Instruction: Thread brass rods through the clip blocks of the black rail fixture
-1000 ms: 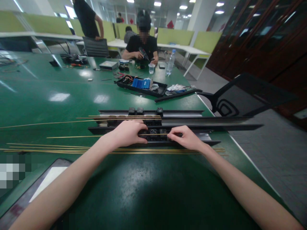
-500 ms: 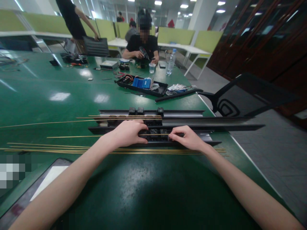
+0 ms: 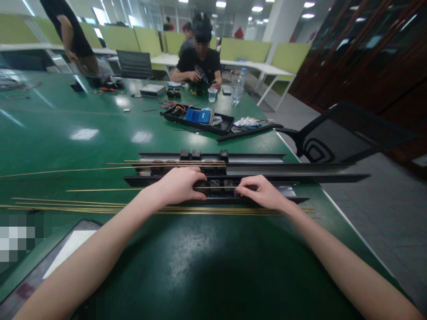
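My left hand (image 3: 178, 184) lies over a black channel-shaped rail (image 3: 160, 180), its thumb and fingers closed about a small black block (image 3: 200, 183). More black blocks (image 3: 215, 185) sit in a row to its right. A thin brass-coloured rod (image 3: 103, 190) runs under the left hand and across the blocks. At the rod's right end, the thumb and fingers of my right hand (image 3: 256, 190) are pinched together on it; the very tip is hidden by the fingers. Several similar rods (image 3: 233, 209) lie on the table in front of the rail.
Behind my hands lie further black rails (image 3: 300, 167) with blocks and rods. Beyond stands a black tray (image 3: 173, 116) holding a blue part (image 3: 198, 115). A co-worker (image 3: 200, 62) sits opposite with a power tool. A mesh chair (image 3: 347, 129) is at the right edge.
My hands keep nearly the same hold and place. In the background, the standing person has moved to the left, away from the chair.
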`<control>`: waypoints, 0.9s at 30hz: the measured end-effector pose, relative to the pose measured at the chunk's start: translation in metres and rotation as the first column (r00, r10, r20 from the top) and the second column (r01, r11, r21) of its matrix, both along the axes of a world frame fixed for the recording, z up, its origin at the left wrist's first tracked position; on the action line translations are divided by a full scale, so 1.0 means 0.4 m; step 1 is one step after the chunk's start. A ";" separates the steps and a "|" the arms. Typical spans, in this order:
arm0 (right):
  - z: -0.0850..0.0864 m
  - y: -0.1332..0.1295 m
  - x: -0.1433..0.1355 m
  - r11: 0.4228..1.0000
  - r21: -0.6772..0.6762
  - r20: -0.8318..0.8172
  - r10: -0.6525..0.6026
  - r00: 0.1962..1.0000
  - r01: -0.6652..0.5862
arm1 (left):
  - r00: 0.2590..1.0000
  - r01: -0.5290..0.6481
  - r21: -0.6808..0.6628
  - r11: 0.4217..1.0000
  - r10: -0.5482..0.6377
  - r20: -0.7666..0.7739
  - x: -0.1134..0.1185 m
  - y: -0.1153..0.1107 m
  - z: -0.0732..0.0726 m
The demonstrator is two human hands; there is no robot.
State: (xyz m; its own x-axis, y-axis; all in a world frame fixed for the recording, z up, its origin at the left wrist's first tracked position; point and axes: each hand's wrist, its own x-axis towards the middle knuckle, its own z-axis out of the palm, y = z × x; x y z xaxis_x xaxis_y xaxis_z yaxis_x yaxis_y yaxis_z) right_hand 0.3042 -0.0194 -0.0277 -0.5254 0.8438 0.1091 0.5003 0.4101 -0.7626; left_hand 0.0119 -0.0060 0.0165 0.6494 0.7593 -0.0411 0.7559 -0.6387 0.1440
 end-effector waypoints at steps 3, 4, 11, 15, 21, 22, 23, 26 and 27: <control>0.000 0.000 0.001 1.000 -0.001 -0.005 0.001 1.000 -0.001 | 1.000 0.005 0.003 1.000 -0.005 0.011 -0.001 0.000 0.000; 0.000 0.001 0.001 1.000 -0.002 -0.005 0.002 1.000 -0.002 | 1.000 0.005 0.004 1.000 -0.005 0.013 -0.001 -0.001 0.000; 0.000 0.002 0.001 1.000 -0.012 -0.002 0.001 1.000 -0.001 | 1.000 0.004 -0.001 1.000 -0.004 0.007 -0.003 0.000 -0.001; 0.000 0.002 0.002 1.000 -0.009 0.010 0.002 1.000 -0.002 | 1.000 0.005 0.000 1.000 -0.005 0.008 -0.003 0.000 -0.001; 0.000 0.003 0.006 1.000 -0.010 0.019 0.001 1.000 -0.001 | 1.000 0.008 0.011 1.000 -0.008 0.011 -0.002 -0.001 0.000; 0.000 0.003 0.007 1.000 -0.011 0.019 0.002 1.000 -0.002 | 1.000 0.007 0.013 1.000 -0.007 0.011 -0.002 -0.001 -0.001; 0.000 0.003 0.008 1.000 -0.011 0.021 0.004 1.000 -0.004 | 1.000 0.006 0.014 1.000 -0.006 0.011 -0.003 0.000 -0.001; 0.001 0.003 0.011 1.000 -0.005 0.024 0.008 1.000 -0.008 | 1.000 0.006 0.015 1.000 -0.006 0.013 -0.004 0.001 -0.003; 0.002 0.002 0.012 1.000 -0.002 0.026 0.007 1.000 -0.007 | 1.000 0.007 0.016 1.000 -0.007 0.014 -0.004 0.001 -0.004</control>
State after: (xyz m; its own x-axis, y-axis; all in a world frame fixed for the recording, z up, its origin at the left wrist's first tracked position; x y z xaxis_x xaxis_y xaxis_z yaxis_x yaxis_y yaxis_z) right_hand 0.3090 -0.0185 -0.0269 -0.5336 0.8405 0.0935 0.5169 0.4117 -0.7505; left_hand 0.0103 -0.0057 0.0150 0.6549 0.7554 -0.0200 0.7496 -0.6460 0.1446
